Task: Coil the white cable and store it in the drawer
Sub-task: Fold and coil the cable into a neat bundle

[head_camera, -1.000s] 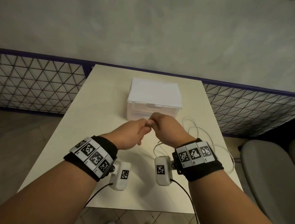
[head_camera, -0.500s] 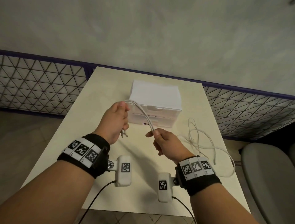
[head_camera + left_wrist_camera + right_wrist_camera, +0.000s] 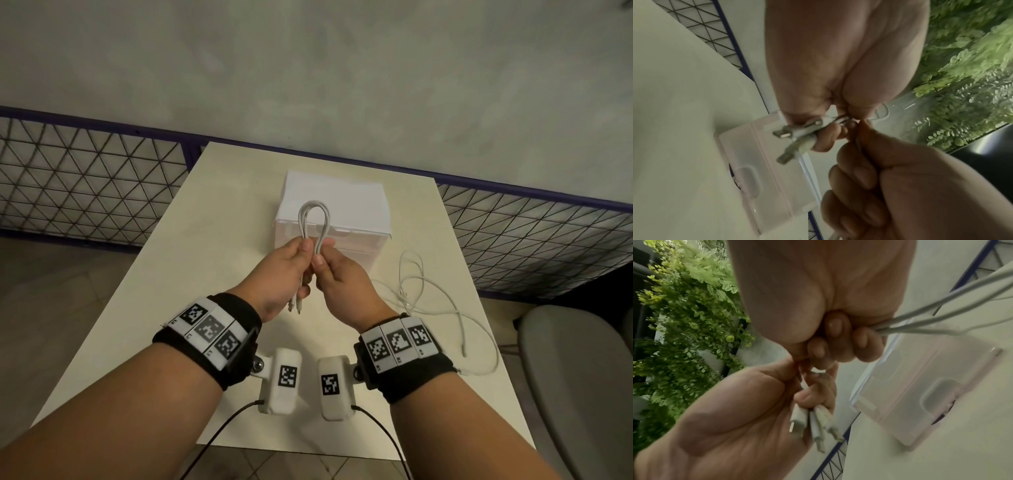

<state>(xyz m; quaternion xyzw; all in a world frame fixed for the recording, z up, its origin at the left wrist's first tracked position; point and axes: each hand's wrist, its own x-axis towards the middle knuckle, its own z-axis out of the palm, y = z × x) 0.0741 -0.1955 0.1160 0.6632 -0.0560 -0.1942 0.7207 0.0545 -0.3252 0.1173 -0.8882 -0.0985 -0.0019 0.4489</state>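
The white cable (image 3: 313,219) stands folded into a narrow upright loop in front of the white drawer box (image 3: 334,195). My left hand (image 3: 291,263) grips the loop's lower strands, and the plug ends (image 3: 295,305) hang below its fingers. My right hand (image 3: 330,270) pinches the same strands just to the right, and the rest of the cable (image 3: 428,301) trails loose over the table's right side. The left wrist view shows the plugs (image 3: 797,134) against my left fingers. In the right wrist view strands (image 3: 931,321) leave my right hand. The drawer front (image 3: 920,402) is closed.
The cream table (image 3: 212,260) backs onto a blue-framed mesh fence (image 3: 85,185) and a grey wall. A grey chair (image 3: 575,377) stands to the table's right. Green foliage (image 3: 962,65) shows behind the hands in the wrist views.
The hands had drawn apart with a stretch of cable between them; now they have come together and the stretch is folded into an upright loop held by both.
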